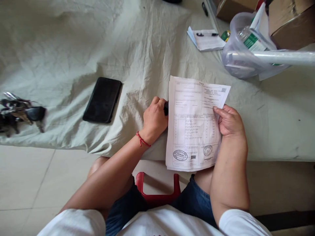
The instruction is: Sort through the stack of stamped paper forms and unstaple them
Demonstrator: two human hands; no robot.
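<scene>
At the top right, a clear plastic bag [237, 62] lies on the bed sheet [137, 49]; inside it there is a plastic bottle with a green label [249, 39] and some white papers, and the writing on the label is too small to read. Behind the bag stand two cardboard boxes [290, 19]. The right hand [228, 121] holds a printed document [194, 127] by its right edge, thumb on top; the sheet lies partly on the bed edge and partly above the lap. It has a table of lines and two round stamps near the bottom, but the text is not readable. The left hand [155, 119] is closed around a small black object [166, 108], touching the left edge of the document. On the sheet also lie a black phone [102, 100], a bunch of keys [19, 113] and a notepad with a pen [206, 39]. The floor is of pale tiles [29, 183].
</scene>
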